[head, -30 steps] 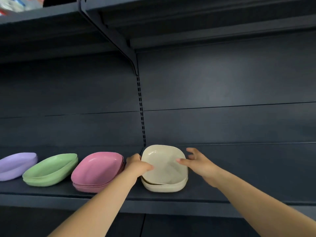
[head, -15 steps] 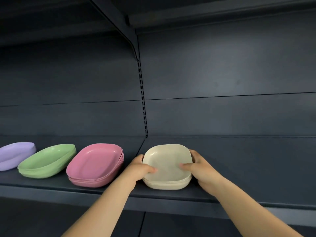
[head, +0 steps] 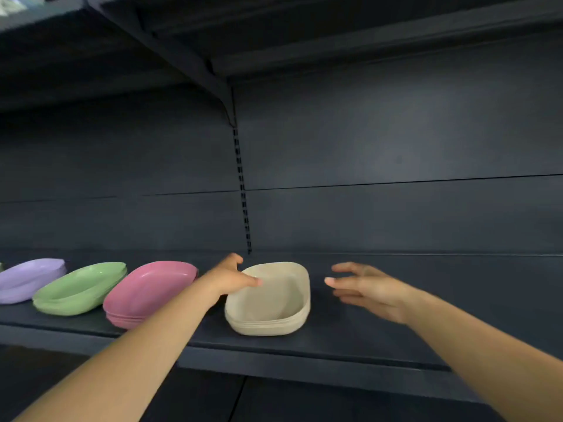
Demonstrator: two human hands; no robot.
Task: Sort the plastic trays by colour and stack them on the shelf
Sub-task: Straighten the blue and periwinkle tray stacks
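Two hands: left hand (head: 227, 277) holds the cream stack's left rim, thumb over the edge; right hand (head: 370, 289) hovers just right of it, fingers spread, holding nothing.
Cream trays (head: 269, 300): stacked on the shelf (head: 365, 339).
Leftward: pink trays (head: 149, 292), green trays (head: 79, 287), purple trays (head: 29, 278), in a row.

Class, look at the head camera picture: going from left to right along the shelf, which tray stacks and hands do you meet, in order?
Purple stack → green stack → pink stack → left hand, gripping the left rim of the beige stack → right hand, open and apart from the stack.
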